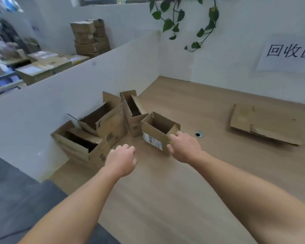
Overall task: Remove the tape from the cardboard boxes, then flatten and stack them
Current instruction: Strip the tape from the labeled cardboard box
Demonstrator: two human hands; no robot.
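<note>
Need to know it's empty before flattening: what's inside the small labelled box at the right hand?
Only bare cardboard walls show inside the small box. Its floor is hidden by the near wall, so anything lying low cannot be ruled out.

White partition walls [113, 73] enclose a wooden desk [165, 191], with a trailing plant [167, 25] and a paper sign [287, 64] above.

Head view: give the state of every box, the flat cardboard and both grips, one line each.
labelled box: upright, top open, not flattened
tall box: upright, top open
middle box: tilted, top open
near-left box: top open, flaps up
flattened cardboard: lying flat on the table
right grip: holds the labelled box's near corner
left grip: fingers curled, holds nothing
</note>
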